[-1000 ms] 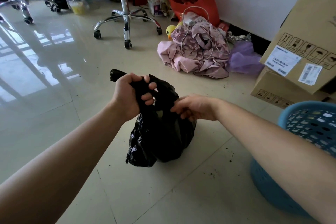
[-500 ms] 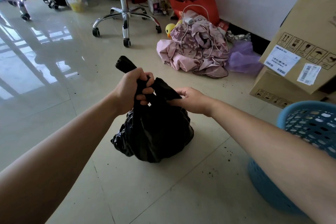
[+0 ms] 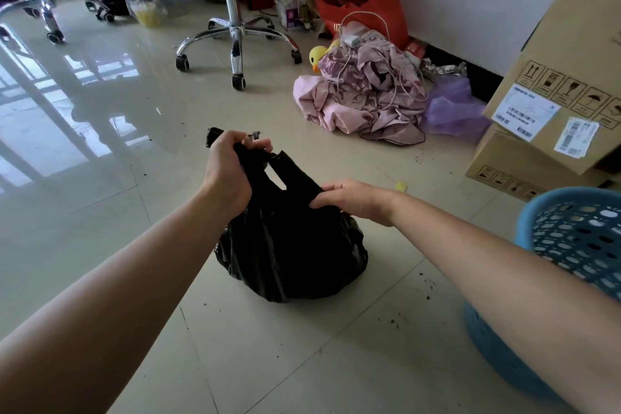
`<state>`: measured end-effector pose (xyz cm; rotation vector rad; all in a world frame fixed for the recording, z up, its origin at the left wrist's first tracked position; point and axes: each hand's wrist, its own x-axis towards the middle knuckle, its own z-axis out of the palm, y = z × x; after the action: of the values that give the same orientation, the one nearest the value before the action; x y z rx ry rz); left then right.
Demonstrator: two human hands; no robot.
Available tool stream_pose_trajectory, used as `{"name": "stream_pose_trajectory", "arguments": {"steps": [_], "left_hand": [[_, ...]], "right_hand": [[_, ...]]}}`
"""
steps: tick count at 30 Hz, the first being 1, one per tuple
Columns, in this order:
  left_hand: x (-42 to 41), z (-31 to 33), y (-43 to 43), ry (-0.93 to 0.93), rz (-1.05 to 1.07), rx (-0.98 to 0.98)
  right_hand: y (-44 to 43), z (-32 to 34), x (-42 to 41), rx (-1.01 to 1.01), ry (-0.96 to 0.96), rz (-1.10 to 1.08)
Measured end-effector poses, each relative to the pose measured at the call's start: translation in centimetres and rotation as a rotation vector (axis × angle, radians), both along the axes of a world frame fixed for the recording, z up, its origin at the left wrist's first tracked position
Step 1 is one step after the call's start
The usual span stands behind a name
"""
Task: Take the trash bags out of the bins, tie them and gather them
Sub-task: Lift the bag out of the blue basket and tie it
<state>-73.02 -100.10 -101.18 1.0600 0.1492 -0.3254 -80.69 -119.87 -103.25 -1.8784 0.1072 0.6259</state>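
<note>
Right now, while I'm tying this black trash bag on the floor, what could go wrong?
Your left hand and right hand grip separate parts of the black trash bag at its top; a hard pull could tear the plastic. Dark crumbs lie on the floor, so more may spill if the bag tips. Your right forearm passes close to the blue bin and might knock it.

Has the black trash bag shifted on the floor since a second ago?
No. The black trash bag stays put beside the diagonal tile seam, only spreading wider.
</note>
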Motion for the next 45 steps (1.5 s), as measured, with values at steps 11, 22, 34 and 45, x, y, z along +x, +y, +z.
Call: {"name": "stream_pose_trajectory", "arguments": {"steps": [11,22,34,45], "left_hand": [[-1.2,1.2,1.4,0.014,-0.185,-0.077],[-2.2,2.4,-0.6,-0.103,-0.397,0.062],[-2.5,2.6,-1.2,-0.103,-0.353,0.073],[-0.8,5.1,-2.5,-0.093,0.073,-0.242]], "right_hand": [[-0.6,1.2,0.8,0.216,-0.032,-0.233],[0.6,1.8,1.3,0.259,-0.162,-0.417],[0.0,3.1,1.8,0.397,-0.206,-0.452],[1.4,3.2,3.3,0.574,-0.204,-0.827]]}}
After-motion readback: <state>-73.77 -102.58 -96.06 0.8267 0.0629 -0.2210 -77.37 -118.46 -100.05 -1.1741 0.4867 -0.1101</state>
